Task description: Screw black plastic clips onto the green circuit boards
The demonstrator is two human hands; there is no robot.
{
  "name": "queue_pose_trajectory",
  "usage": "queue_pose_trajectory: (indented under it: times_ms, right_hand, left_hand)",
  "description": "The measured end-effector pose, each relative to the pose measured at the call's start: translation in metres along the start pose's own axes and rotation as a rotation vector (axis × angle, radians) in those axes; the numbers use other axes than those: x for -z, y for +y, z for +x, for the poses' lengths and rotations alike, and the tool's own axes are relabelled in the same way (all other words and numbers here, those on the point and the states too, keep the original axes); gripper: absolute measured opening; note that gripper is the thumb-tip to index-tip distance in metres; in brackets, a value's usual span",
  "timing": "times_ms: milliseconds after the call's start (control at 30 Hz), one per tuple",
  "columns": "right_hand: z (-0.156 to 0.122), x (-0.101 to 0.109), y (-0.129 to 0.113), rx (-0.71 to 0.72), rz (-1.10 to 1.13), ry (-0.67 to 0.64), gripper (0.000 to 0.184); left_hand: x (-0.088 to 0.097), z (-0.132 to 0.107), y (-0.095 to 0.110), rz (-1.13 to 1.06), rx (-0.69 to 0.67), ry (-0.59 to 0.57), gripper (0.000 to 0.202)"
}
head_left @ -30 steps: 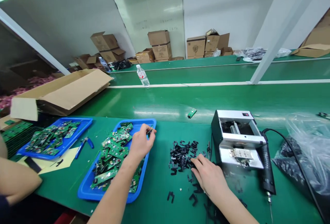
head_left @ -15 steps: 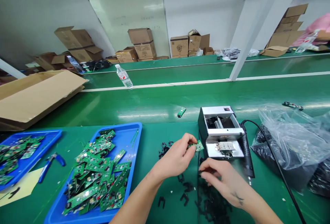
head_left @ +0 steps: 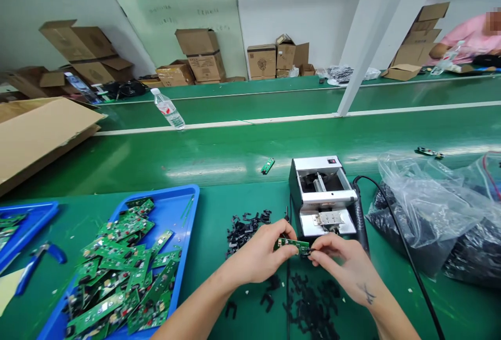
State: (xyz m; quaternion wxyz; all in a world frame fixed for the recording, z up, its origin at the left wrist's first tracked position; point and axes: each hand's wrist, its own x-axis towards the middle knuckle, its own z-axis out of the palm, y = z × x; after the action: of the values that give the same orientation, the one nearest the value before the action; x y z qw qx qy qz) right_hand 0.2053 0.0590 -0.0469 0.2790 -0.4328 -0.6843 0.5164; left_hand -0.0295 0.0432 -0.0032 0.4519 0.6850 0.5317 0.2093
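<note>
My left hand (head_left: pixel 260 254) pinches a small green circuit board (head_left: pixel 291 245) by its left end, holding it level above the green table. My right hand (head_left: pixel 340 259) meets the board's right end, its fingertips pinched on a small black plastic part (head_left: pixel 306 252) that touches the board. Both hands hover just in front of a small silver machine (head_left: pixel 321 194). Loose black plastic clips (head_left: pixel 246 225) lie on the table to the left of and below my hands. A blue tray (head_left: pixel 178 215) heaped with green circuit boards sits at the lower left.
A black electric screwdriver (head_left: pixel 359 220) with its cable lies right of the machine. Clear bags of black parts (head_left: pixel 430 215) fill the right. A water bottle (head_left: pixel 167 109), a lone board (head_left: pixel 267 165), cardboard boxes (head_left: pixel 39 126), blue pliers (head_left: pixel 37 262) and a second blue tray (head_left: pixel 23 220) surround. A person in pink (head_left: pixel 469 32) sits far right.
My left hand carried a circuit board from the blue tray to in front of the machine. My right hand left the clip pile and came up to the board's end.
</note>
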Motion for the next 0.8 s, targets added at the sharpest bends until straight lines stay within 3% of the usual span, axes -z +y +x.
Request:
queue_pose_trajectory:
  times_ms: [233,333,533,800]
  right_hand:
    - [-0.0019,-0.0056,0.0019,0.039,-0.136,0.056,0.021]
    - [-0.0021,-0.0075,0.0015,0.044,-0.136,0.09,0.021]
    - [-0.0044,-0.0037,0.0015,0.005,-0.028,0.013,0.023]
    - [-0.0026,-0.0075,0.0011,0.022,-0.058,0.069,0.024]
  left_hand:
    - [-0.0034,-0.0013,0.0007,-0.043,0.044,-0.016,0.01]
    - [-0.0046,-0.0014,0.0013,-0.061,0.06,-0.025,0.01]
    - [-0.0054,-0.0005,0.0004,-0.093,0.076,-0.03,0.011]
    - [-0.0049,-0.0008,0.0028,-0.072,0.06,-0.034,0.012]
